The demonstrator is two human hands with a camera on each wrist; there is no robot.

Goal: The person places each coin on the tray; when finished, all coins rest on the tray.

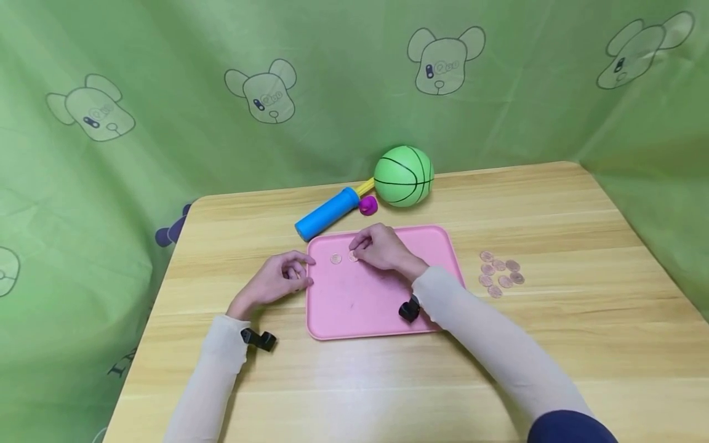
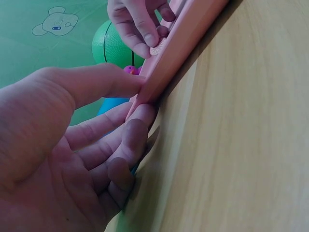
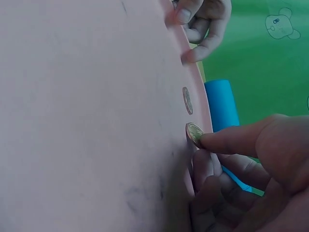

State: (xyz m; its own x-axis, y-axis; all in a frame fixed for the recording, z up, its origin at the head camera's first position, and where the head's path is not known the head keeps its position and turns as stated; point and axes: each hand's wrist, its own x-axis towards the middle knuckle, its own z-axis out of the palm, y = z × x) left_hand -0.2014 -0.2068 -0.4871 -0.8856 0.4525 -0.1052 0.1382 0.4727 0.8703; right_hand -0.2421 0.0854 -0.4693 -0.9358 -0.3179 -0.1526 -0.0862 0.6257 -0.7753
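A green curtain [image 1: 343, 37] backs the wooden surface [image 1: 581, 344]. The right hand [image 1: 381, 248], its forearm slanting across the pink tray [image 1: 343, 314], pinches a coin [image 3: 194, 134] near another coin [image 1: 336, 259]; the left hand [image 1: 277, 277], fingers loosely bent, touches the rim. Beyond lie a blue pump [image 1: 327, 213] and green ball [image 1: 404, 176].

Soft, even light brightens the table [image 1: 587, 307] before me, leaving faint shadows under the forearms [image 1: 493, 344]; both wrist views look dimmer, the right one hazy, its tray [image 3: 87, 96] greyed and darkly shadowed beside the right hand [image 3: 256, 169].
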